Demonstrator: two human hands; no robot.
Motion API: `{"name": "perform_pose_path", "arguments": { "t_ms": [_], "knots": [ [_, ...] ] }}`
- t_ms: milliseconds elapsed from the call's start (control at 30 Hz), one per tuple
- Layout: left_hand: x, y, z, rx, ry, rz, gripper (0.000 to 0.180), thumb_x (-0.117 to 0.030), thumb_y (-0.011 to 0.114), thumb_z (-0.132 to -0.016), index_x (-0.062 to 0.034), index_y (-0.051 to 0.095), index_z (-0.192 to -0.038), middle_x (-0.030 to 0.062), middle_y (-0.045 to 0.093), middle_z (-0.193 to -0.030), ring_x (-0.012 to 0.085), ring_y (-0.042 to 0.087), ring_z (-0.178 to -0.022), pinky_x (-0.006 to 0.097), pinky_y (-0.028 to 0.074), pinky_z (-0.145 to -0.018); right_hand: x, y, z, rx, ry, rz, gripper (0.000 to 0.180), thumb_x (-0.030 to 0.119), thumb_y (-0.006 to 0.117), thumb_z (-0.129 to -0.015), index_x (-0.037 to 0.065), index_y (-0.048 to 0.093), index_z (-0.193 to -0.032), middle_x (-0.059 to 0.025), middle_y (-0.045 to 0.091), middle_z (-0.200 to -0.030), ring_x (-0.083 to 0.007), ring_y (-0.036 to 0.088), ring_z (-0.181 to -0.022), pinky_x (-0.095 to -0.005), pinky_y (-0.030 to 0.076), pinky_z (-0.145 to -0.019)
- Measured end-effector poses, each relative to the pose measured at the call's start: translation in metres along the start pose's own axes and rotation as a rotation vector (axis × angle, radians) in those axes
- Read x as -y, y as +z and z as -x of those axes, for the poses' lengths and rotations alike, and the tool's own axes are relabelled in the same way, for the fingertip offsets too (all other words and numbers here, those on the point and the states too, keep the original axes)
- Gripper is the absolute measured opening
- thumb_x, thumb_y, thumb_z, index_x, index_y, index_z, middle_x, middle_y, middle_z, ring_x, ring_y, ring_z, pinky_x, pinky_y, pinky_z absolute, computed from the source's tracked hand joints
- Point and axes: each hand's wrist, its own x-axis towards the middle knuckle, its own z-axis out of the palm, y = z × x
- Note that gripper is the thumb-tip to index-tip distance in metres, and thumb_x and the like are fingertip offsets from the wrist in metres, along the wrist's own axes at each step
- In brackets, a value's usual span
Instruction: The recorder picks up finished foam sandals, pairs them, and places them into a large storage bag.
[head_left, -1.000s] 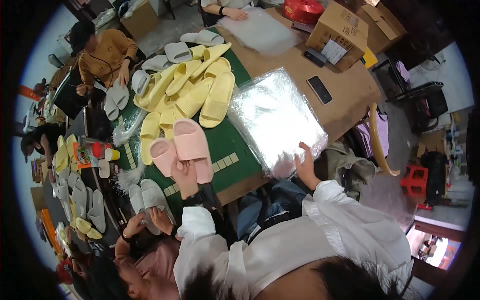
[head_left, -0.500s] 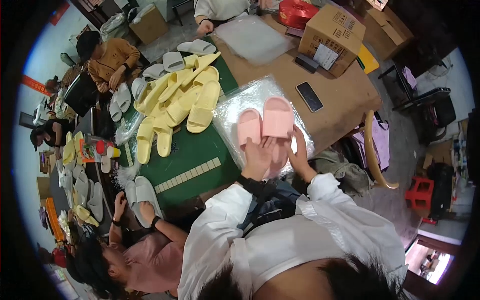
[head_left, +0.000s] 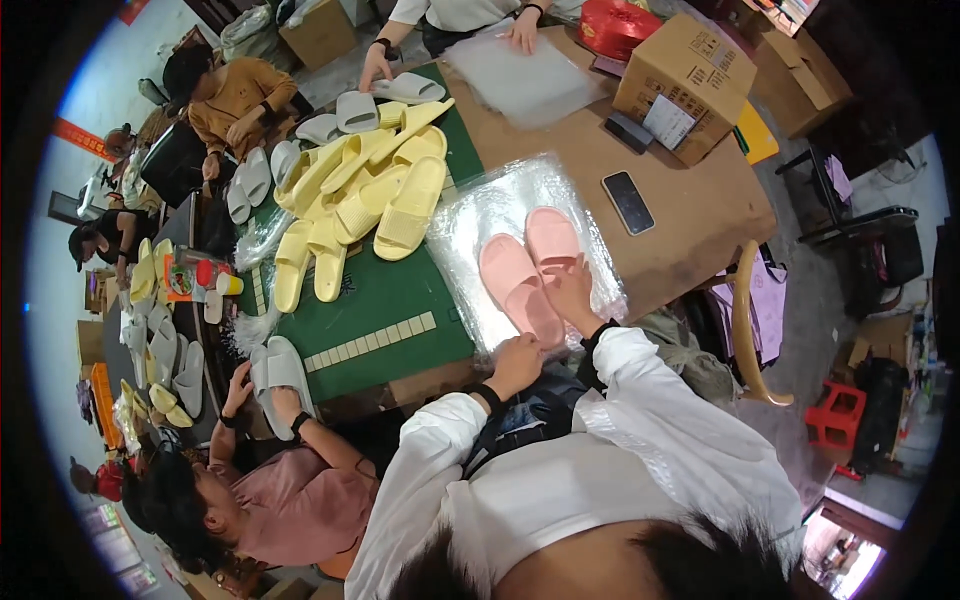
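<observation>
A pair of pink slippers lies slanted on a stack of clear plastic bags [head_left: 465,225] in front of me. My right hand [head_left: 572,295] grips the right pink slipper [head_left: 551,236], its fingers curled over the strap's near edge. Beside the heel of the left pink slipper [head_left: 508,268], my left hand [head_left: 517,365] is closed at the near edge of the bags. What its fingers hold, if anything, is hidden.
Yellow slippers [head_left: 365,205] are heaped on the green mat [head_left: 400,290], with grey slippers [head_left: 357,112] behind. A phone [head_left: 627,203] and a cardboard box [head_left: 685,85] stand right of the bags. Co-workers sit left and across; one handles a grey slipper [head_left: 283,370].
The pink slippers, held up on my hands before, now lie lower and slanted on the bags. My left hand has drawn back toward me. Across the table, a co-worker's hand has reached the grey slippers.
</observation>
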Motion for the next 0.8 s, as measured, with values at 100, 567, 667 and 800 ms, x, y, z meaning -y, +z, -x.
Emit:
{"name": "perform_pose_path", "arguments": {
  "t_ms": [100,567,667,800],
  "knots": [
    [0.009,0.003,0.010,0.050,-0.034,-0.045,0.015,-0.010,0.053,-0.075,-0.0026,0.059,-0.086,0.0154,0.055,-0.093,0.0330,0.055,-0.081,0.042,0.045,-0.073,0.027,0.001,0.000,0.160,0.243,-0.143,0.027,0.022,0.056,-0.075,0.021,0.064,-0.100,-0.0318,0.026,-0.136,-0.0523,0.023,-0.124,-0.0547,0.020,-0.102],
    [0.053,0.010,0.039,0.238,0.093,-0.367,0.037,-0.019,0.045,-0.082,-0.0125,0.055,-0.118,0.0132,0.037,-0.133,0.0389,0.019,-0.130,0.048,0.020,-0.105,0.033,0.071,-0.008,-0.071,-0.071,-0.033,0.017,0.018,0.057,-0.071,0.002,0.060,-0.076,-0.0184,0.051,-0.093,-0.0360,0.049,-0.084,-0.0413,0.041,-0.076],
    [0.053,0.002,0.034,0.367,0.113,-0.517,0.043,-0.021,0.043,-0.083,-0.0135,0.050,-0.125,0.0112,0.037,-0.134,0.0389,0.019,-0.130,0.047,0.019,-0.105,0.038,0.072,-0.018,0.130,0.187,-0.024,0.037,0.029,0.052,-0.076,-0.002,0.061,-0.094,-0.0215,0.046,-0.106,-0.0363,0.037,-0.109,-0.0556,0.027,-0.090],
    [0.061,0.001,0.036,0.321,0.182,-0.572,0.044,-0.024,0.039,-0.087,-0.0338,0.041,-0.130,0.0038,0.035,-0.138,0.0360,0.018,-0.132,0.049,0.020,-0.104,0.057,0.065,-0.024,0.411,0.253,0.189,0.050,0.034,0.040,-0.085,-0.001,0.048,-0.118,-0.0172,0.039,-0.131,-0.0363,0.019,-0.129,-0.0616,0.017,-0.098]
  ]
}}
